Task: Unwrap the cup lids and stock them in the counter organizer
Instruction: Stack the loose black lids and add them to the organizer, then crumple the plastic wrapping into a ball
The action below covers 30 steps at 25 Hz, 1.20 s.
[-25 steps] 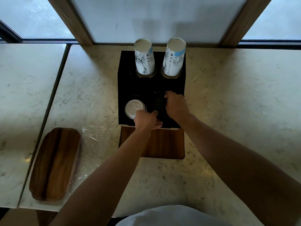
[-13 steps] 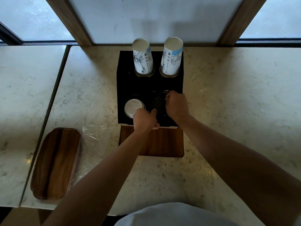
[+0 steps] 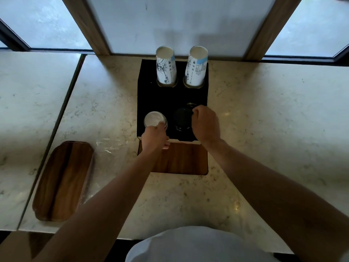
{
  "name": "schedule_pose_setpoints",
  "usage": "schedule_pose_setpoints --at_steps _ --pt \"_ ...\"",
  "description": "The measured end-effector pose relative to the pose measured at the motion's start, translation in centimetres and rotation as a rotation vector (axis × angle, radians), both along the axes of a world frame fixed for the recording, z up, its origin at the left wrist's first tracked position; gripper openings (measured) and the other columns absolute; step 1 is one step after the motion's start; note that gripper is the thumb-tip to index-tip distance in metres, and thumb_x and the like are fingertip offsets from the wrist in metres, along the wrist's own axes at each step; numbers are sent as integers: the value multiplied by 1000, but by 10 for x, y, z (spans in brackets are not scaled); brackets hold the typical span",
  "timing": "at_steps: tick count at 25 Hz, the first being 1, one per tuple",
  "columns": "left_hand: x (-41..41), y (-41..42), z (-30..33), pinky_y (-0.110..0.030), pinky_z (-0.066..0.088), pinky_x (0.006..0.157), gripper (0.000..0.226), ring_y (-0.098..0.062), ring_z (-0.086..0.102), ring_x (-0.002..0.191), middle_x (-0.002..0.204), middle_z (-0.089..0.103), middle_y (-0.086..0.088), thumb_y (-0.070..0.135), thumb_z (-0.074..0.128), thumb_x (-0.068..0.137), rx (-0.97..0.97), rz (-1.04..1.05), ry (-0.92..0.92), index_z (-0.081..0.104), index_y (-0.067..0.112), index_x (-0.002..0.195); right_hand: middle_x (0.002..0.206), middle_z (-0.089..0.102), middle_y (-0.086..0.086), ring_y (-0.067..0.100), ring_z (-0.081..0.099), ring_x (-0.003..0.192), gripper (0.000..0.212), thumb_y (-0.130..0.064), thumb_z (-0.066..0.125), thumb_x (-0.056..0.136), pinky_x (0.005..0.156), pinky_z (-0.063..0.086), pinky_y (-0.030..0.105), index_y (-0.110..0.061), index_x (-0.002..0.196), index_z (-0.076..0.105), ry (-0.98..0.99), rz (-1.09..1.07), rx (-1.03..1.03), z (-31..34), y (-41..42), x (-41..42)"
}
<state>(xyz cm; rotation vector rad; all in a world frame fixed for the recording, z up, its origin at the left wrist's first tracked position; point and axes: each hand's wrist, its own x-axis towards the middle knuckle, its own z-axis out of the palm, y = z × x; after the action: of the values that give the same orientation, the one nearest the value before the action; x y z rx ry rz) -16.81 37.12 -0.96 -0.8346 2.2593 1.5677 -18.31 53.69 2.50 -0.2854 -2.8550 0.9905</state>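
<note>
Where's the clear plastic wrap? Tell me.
The plastic wrap lies flat on the marble counter, between the wooden tray and the black organizer, left of the left hand.

polished marble counter (image 3: 264, 129), matt black organizer (image 3: 170, 95), grained wooden tray (image 3: 62, 182), printed paper cups (image 3: 166, 69)

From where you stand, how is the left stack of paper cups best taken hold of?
Take the left cup stack by its printed side wall, above the black organizer, coming from the front. It stands upside down in a round hole, so only the tapered wall offers a grip; lift straight up.
</note>
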Motion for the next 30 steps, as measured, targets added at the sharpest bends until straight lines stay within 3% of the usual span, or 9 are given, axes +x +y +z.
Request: schedule_pose_setpoints --at_steps 3,7,10,15,20,23,26,28,30 --pt "26 -27 5 -52 64 67 43 -33 75 67 72 74 -17 41 48 102 -7 -3 7 68 10 80 98 64 8 19 62 83 21 -21 51 99 70 53 35 -7 97 67 9 55 56 4 -15 30" --pt "58 -71 10 -46 61 71 42 -36 73 69 71 72 -17 36 49 98 -53 28 46 65 5 76 102 64 8 20 62 86 20 -22 55 98 73 54 35 -7 98 68 32 111 60 0 -48 62" --pt "81 -110 14 -52 58 76 35 -38 71 79 85 72 -27 29 52 94 -136 68 58 65 2 76 97 62 9 21 61 84 22 -24 55 99 74 53 38 -6 95 67 38 162 45 -10 -79 81" --pt "133 -174 16 -45 58 73 30 -34 70 74 75 73 -19 22 58 90 -422 81 30 72 1 74 86 65 7 23 62 80 22 -24 51 97 64 47 33 -12 84 64 -195 276 67 -35 -144 104" --pt "182 -220 -2 -47 45 103 36 -34 54 118 123 60 -15 25 57 91 -570 100 -130 65 9 122 99 68 11 35 67 103 21 -13 50 95 82 53 35 -5 101 69 -675 325 -181 -63 -198 122" --pt "200 -237 -14 -48 51 93 29 -31 57 104 114 60 -11 23 58 90 -524 85 -139 61 9 115 84 62 8 29 68 86 13 -11 57 95 89 57 46 -6 104 65 -871 240 -487 -77 -222 135" --pt "210 -242 -24 -41 53 76 20 -25 60 86 95 63 -8 22 61 90 -459 34 -142 61 9 104 88 64 13 26 64 79 6 -9 57 95 87 57 46 -7 96 62 -930 173 -663 -81 -237 142" --pt "213 -244 -30 -42 55 79 20 -25 61 87 95 64 -7 26 62 90 -413 29 -171 60 10 103 82 61 10 23 61 71 13 -10 55 96 74 56 40 -11 84 59 -967 146 -736 -81 -245 149" --pt "214 -243 -36 -46 57 85 24 -25 64 90 97 66 -8 30 61 91 -329 71 -208 59 11 105 77 59 6 18 57 65 9 -14 60 95 66 53 34 -13 86 60 -929 87 -749 -79 -250 155"
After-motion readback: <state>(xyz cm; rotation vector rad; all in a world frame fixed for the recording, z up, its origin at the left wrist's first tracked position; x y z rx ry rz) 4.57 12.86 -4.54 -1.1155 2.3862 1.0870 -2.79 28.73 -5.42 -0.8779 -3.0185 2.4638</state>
